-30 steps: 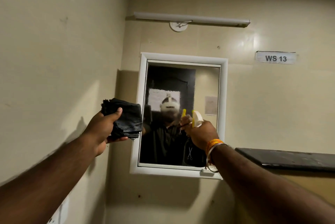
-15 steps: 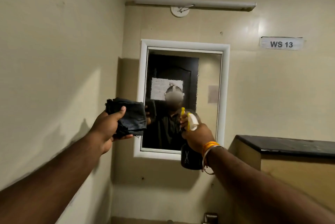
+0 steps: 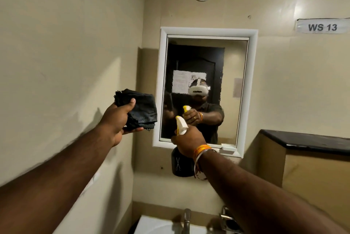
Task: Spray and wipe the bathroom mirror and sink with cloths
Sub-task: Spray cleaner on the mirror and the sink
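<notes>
Mirror point(image 3: 206, 89) in a white frame hangs on the wall ahead of me, above the sink point(image 3: 161, 226). My left hand point(image 3: 117, 121) grips a folded black cloth point(image 3: 140, 110) beside the frame. My right hand point(image 3: 187, 140) is wrapped round a dark spray bottle point(image 3: 180, 165), its nozzle aimed at the glass.

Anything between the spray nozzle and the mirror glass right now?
Nothing visible. The right hand holds the spray bottle in front of the mirror, with open air ahead of the nozzle. The left hand holds the black cloth off to the left of the frame.
</notes>
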